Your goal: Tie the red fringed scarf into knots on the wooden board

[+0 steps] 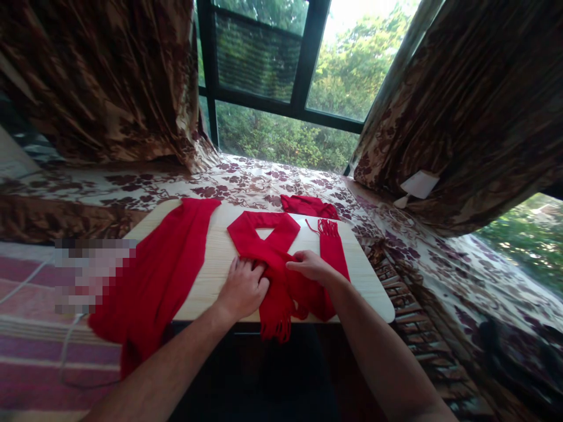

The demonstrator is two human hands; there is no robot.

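Red scarf [276, 264], plain, crossed on table [369, 287]; left fingers [246, 265], right fingers [304, 256] touching.

Pale wood-grain table [217, 246] under a looped, fringed red scarf [278, 275] and, at left, red cloth [171, 264].

The scarf [276, 271] lies on the table [369, 287] before me; a cloth [176, 258] lies at its left; the window [285, 108] is behind the table.

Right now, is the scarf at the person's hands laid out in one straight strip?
No: the scarf forms a loop on the table and crosses over itself near the left hand.
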